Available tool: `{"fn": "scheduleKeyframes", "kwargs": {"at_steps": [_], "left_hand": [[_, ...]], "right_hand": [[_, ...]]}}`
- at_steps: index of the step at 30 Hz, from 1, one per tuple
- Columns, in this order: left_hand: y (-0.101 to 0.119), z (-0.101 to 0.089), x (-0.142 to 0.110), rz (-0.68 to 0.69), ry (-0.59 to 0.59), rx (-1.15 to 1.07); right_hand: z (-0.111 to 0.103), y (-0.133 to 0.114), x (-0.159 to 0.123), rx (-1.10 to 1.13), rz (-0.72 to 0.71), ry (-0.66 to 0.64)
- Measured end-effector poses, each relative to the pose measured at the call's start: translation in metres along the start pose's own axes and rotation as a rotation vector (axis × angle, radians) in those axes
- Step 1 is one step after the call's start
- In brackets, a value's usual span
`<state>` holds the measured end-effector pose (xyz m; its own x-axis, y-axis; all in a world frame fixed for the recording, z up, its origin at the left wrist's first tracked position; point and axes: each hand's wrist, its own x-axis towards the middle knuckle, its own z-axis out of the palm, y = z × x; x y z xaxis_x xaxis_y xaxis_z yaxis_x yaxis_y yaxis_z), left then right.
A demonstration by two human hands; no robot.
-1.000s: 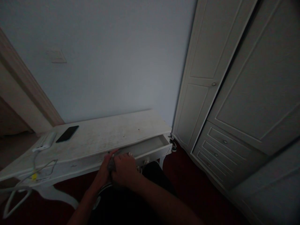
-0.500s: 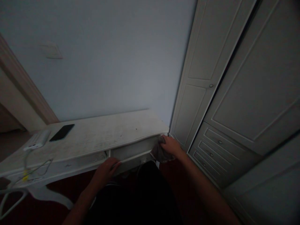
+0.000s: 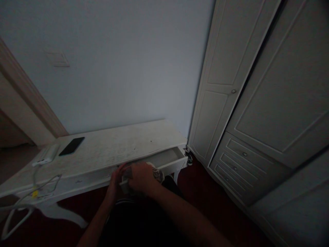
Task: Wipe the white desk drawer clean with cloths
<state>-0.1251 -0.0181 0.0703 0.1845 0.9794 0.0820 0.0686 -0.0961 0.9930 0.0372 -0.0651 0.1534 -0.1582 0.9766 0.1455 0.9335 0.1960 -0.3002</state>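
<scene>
Over the left part of the open drawer point(image 3: 171, 167), I see the right hand point(image 3: 141, 176) holding a patterned cloth point(image 3: 158, 175); the left hand point(image 3: 115, 180) is at the drawer's left end, its grip I cannot tell.

The cloth point(image 3: 158, 174) is looking like soft, matt fabric, bunching into creases. The drawer point(image 3: 168, 158) is showing a smooth, pale, painted-looking inside. The desk point(image 3: 110, 142) is wearing white paint over what is looking like wood, its top turning rough and blotchy with scuffs. The phone point(image 3: 72, 146) is presenting a smooth, dark, glassy face; the strip point(image 3: 46, 155) is looking like white plastic. The wall point(image 3: 128, 68) is appearing smooth and matt, the wardrobe point(image 3: 214, 120) satin-smooth.
</scene>
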Motion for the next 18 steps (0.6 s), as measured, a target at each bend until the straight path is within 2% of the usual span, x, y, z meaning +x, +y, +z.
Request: {"fn": "scheduleKeyframes", "kwargs": {"at_steps": [1,3,5,7,9,11,14,18], "left_hand": [[0.003,-0.001,0.000,-0.006,0.005,-0.038],[0.007,-0.005,-0.001,0.000,0.001,-0.089],[0.010,-0.007,-0.001,0.016,-0.009,-0.086],[0.009,-0.008,0.001,0.034,-0.028,-0.018],[0.007,-0.006,0.003,0.058,-0.070,0.103],[0.006,-0.002,0.004,0.096,-0.121,0.257],[0.005,0.003,-0.001,0.178,-0.202,0.496],[0.013,0.009,-0.007,0.264,-0.293,0.774]], "right_hand": [[0.011,-0.015,0.001,0.030,-0.114,0.051],[0.036,-0.036,-0.001,0.039,-0.207,0.152],[0.060,-0.039,-0.010,0.052,-0.260,0.207],[0.082,-0.026,-0.023,0.069,-0.351,0.209],[0.103,-0.002,-0.039,0.068,-0.473,0.169],[0.120,0.025,-0.055,0.057,-0.538,0.094],[0.135,0.062,-0.077,0.116,-0.410,0.041],[0.136,0.091,-0.097,0.334,-0.090,0.121]]}}
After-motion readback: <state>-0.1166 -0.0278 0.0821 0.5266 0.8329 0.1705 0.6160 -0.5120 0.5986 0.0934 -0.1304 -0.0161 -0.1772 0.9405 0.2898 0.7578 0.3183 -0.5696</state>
